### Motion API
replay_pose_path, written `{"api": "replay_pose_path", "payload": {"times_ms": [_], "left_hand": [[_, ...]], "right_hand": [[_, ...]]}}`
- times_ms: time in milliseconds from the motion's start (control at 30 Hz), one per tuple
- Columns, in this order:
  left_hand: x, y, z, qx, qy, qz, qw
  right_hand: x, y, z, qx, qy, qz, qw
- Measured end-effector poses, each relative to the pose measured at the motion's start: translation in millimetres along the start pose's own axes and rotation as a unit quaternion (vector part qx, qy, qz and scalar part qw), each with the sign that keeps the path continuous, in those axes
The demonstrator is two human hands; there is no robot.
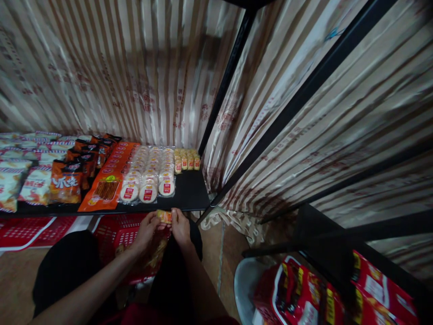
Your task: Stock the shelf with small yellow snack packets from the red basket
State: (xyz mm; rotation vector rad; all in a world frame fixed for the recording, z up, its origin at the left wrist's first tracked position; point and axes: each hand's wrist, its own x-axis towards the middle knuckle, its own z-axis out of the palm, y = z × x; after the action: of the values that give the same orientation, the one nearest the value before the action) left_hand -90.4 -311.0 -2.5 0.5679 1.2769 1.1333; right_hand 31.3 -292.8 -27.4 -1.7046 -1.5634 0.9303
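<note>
Between my two hands is a small yellow snack packet, held just in front of the black shelf's edge. My left hand grips its left end, and my right hand pinches the right end. Below them, a red plastic basket between my knees contains more small yellowish packets. On the shelf, similar small yellow packets stand in rows at the right end. Beside those lie rows of clear-wrapped round crackers with red labels.
Left along the shelf are a flat orange snack bag, orange-and-black bags and white bags. A grey stool stands at lower right near a basket of red bags. Black metal bars cross before striped curtains.
</note>
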Motion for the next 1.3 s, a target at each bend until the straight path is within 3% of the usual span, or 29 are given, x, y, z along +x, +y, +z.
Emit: {"api": "replay_pose_path", "payload": {"times_ms": [100,367,633,900,1300], "left_hand": [[5,6,5.3,0.024,-0.004,0.013,1.000],[22,17,26.1,0.079,-0.010,0.028,0.996],[53,13,34.9,0.148,-0.037,0.090,0.984],[69,19,49.3,0.261,-0.049,0.135,0.954],[103,26,73.0,0.350,-0.069,0.159,0.920]], "right_hand": [[1,2,-3,-0.063,0.034,-0.045,0.996],[3,6,-13,-0.103,0.127,-0.104,0.981],[8,8,-22,-0.137,0.114,-0.131,0.975],[20,11,-30,-0.153,0.110,-0.110,0.976],[45,18,-38,-0.166,0.142,-0.094,0.971]]}}
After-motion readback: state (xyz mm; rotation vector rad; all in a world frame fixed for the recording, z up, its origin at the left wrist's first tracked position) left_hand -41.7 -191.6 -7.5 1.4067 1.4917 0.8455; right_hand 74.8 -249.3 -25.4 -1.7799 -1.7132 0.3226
